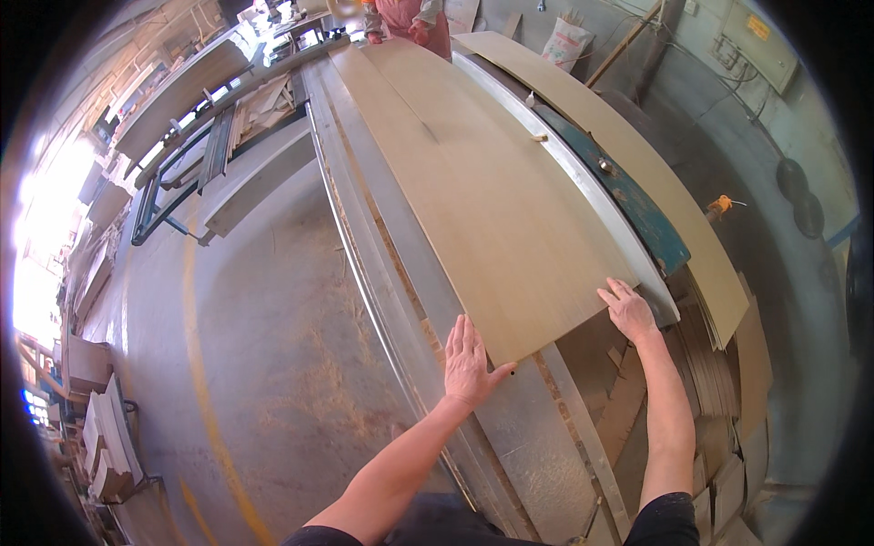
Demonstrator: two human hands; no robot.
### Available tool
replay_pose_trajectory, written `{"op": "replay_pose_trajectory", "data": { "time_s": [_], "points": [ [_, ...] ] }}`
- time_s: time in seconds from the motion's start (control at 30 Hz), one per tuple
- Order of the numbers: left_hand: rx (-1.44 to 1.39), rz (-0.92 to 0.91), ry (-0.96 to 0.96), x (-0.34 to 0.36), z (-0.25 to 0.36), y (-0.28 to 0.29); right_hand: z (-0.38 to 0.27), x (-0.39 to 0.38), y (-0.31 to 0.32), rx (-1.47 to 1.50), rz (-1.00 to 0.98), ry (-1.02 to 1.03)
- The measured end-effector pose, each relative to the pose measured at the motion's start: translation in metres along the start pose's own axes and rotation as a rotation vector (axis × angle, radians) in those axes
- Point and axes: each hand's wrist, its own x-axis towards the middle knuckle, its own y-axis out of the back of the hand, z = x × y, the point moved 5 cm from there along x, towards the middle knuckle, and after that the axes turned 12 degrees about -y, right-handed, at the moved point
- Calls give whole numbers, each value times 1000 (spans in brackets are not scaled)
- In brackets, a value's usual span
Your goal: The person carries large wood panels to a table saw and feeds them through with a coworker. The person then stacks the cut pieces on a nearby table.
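A long tan wood panel [492, 200] lies flat on the metal saw table [523, 428], reaching away from me. A thin dark line, like a cut, runs from its far end partway along it. My left hand [469, 369] is open at the near left corner, fingers stretched along the left edge and thumb out by the near edge. At the near right corner is my right hand [628, 311], its fingers spread and the tips touching the panel. Neither hand is wrapped round anything.
A person in a red apron [414, 14] and red gloves stands at the panel's far end. Along the right run a metal fence [583, 182], a green machine part [628, 196] and another panel [701, 246]. Offcut boards [706, 364] stand lower right. Sawdust lies on the left floor.
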Motion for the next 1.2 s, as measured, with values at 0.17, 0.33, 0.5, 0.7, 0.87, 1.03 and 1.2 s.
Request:
{"op": "replay_pose_trajectory", "data": {
  "time_s": [0.17,0.33,0.5,0.7,0.87,1.03,1.2],
  "points": [
    [11,-11,3,28,-21,16,-4,42,1,-66,-99,48],
    [17,4,-5,53,-48,26,-12,83,7,-130,-125,125],
    [25,12,-12,78,-74,35,-22,123,5,-156,-130,190],
    [37,25,-18,109,-102,48,-30,167,-1,-234,-114,275],
    [53,21,-34,131,-129,52,-39,201,-6,-348,-185,305],
    [54,18,-34,154,-157,59,-54,234,-7,-357,-189,305],
    [54,-13,-18,179,-180,64,-60,264,-9,-386,-181,325]
  ]
}}
